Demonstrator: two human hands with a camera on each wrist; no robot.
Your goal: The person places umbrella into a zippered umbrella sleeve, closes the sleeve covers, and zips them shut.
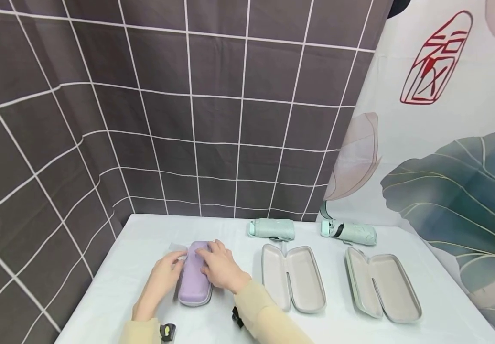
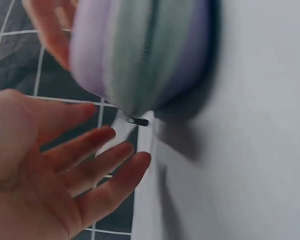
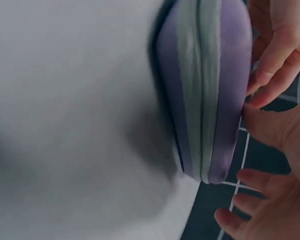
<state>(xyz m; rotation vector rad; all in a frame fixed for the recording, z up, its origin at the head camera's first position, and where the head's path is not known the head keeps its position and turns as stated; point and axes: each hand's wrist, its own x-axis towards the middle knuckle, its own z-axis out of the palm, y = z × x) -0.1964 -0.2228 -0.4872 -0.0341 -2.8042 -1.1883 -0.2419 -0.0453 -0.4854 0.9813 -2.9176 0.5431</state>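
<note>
We see the closed purple case (image 1: pixel 194 279) lying low and left of centre in the head view, on the white table (image 1: pixel 118 286). Our right hand (image 1: pixel 220 267) rests flat across its lid with fingers relaxed; our left hand (image 1: pixel 161 277) lies spread against its left side, gripping nothing. We judge the shell stiff, light and smooth, a little slippery, so we would take it across the long sides, clear of the zip seam (image 3: pixel 200 100).

Red seal-style stamp (image 1: pixel 436 59) printed on white leaf-pattern backdrop (image 1: pixel 467 157), upper right of head view; stylised characters inside red outline, not legible. No readable text, brand or number elsewhere, wrist views included.
</note>
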